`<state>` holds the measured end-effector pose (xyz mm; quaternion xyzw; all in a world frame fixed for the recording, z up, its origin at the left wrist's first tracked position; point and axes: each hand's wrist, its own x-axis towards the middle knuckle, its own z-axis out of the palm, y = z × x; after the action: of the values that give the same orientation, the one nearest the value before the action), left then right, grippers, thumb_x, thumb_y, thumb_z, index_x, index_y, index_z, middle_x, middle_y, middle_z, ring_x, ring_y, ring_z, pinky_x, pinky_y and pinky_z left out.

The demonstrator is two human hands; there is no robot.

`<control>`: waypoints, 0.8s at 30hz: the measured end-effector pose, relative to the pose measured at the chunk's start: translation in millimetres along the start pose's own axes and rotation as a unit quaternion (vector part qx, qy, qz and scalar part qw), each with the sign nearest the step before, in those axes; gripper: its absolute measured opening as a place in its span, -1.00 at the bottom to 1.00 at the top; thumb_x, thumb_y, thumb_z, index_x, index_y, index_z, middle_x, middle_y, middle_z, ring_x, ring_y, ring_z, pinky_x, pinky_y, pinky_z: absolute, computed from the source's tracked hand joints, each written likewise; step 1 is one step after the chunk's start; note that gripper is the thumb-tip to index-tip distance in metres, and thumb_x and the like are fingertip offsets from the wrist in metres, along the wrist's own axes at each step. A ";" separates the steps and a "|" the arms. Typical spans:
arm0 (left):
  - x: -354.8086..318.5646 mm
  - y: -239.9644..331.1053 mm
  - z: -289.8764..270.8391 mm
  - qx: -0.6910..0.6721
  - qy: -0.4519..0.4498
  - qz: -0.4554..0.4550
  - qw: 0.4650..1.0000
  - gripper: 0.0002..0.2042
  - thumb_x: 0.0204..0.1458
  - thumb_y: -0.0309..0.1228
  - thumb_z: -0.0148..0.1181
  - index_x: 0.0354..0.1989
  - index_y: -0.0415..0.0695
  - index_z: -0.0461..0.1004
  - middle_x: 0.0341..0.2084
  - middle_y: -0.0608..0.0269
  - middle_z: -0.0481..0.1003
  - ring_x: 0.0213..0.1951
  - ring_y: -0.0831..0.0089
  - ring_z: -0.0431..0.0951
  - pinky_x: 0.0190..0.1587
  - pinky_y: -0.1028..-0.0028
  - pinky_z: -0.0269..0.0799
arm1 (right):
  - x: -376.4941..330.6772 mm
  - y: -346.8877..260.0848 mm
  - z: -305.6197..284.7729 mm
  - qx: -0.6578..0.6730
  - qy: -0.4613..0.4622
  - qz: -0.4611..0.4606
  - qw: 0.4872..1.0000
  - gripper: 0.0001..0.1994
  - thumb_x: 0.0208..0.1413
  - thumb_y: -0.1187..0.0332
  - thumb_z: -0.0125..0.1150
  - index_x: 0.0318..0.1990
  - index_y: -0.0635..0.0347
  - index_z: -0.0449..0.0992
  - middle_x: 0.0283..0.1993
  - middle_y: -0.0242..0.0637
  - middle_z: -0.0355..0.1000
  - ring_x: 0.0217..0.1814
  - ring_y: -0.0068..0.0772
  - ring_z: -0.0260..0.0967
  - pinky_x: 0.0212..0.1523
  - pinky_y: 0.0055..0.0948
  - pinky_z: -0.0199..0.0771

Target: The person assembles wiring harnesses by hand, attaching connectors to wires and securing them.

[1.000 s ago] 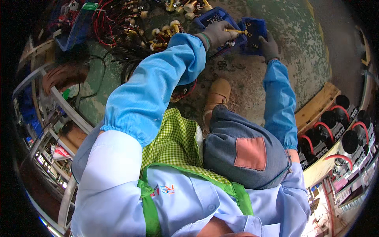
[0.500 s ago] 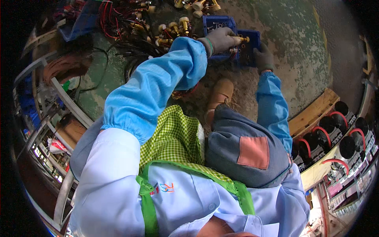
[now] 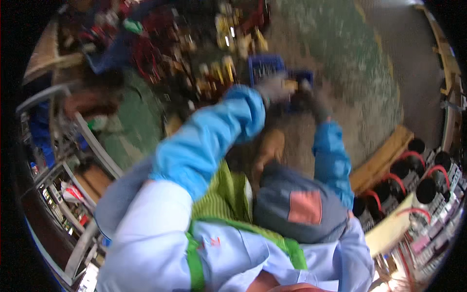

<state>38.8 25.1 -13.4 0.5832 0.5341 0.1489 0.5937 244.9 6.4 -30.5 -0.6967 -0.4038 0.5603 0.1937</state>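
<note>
Closest in, the pale blue shirt (image 3: pixel 238 243) and the green checked apron (image 3: pixel 226 194), then the grey-blue trousers (image 3: pixel 275 199) with an orange-pink patch (image 3: pixel 305 207) on the right leg. Off to the right, black round-topped parts (image 3: pixel 427 191) with curved red tubes, and alongside them a wooden beam (image 3: pixel 384 158); on the left, a metal frame (image 3: pixel 97 146). Further out, a tan shoe (image 3: pixel 271 144) planted on the worn green floor (image 3: pixel 352 73).

Both arms reach forward in blue sleeves (image 3: pixel 199 138), and here's the action, badly smeared: the gloved left hand (image 3: pixel 272 88) has its fingers closed on a brass-coloured fitting (image 3: pixel 290 85), which pokes out toward the right and sits over the blue trays. The gloved right hand (image 3: pixel 318 100) is just beside it, its fingers near the fitting's end; how far they're open, or whether they grip anything, I can't tell.

Past the hands, the left tray (image 3: pixel 252 73) holds small pieces, too blurred to name, with the right tray (image 3: pixel 305 74) next to it. To the left, brass-coloured fittings (image 3: pixel 221 72) lie in a heap, and beyond, a tangle of red wires (image 3: pixel 148 56).
</note>
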 end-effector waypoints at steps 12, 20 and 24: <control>-11.4 -24.5 25.2 0.033 -0.007 -0.006 0.999 -0.60 -0.06 -0.16 0.18 -0.17 -0.25 0.44 -0.28 0.01 0.48 -0.22 0.22 0.47 -0.13 0.30 0.35 | -37.0 -4.7 -11.2 0.252 -0.054 -0.170 0.951 -0.55 -0.16 0.55 0.01 0.01 0.30 0.33 -0.24 -0.27 0.41 -0.20 -0.37 0.37 -0.12 -0.43 0.36; 4.8 -39.7 38.4 -0.062 0.006 0.000 0.998 -0.67 -0.08 -0.19 0.20 -0.31 -0.24 0.51 -0.43 0.04 0.52 -0.37 0.26 0.52 -0.27 0.30 0.40 | -26.3 3.7 -3.8 0.011 0.115 -0.288 0.951 -0.62 0.06 0.42 -0.03 0.08 0.21 0.32 -0.07 -0.13 0.45 -0.01 -0.21 0.40 0.01 -0.37 0.34; 12.6 -43.0 19.9 -0.051 0.004 -0.021 0.998 -0.70 -0.01 -0.24 0.15 -0.26 -0.25 0.46 -0.46 0.13 0.52 -0.48 0.36 0.53 -0.38 0.39 0.46 | -21.3 -23.7 7.3 -0.047 0.018 -0.262 0.964 -0.52 -0.08 0.49 0.00 0.11 0.10 0.29 -0.06 0.01 0.41 0.03 -0.09 0.36 0.02 -0.29 0.31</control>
<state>40.6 12.8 -60.8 0.5407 0.5400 0.1654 0.6234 228.9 2.6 -2.2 -0.5845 -0.5951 0.4578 0.3077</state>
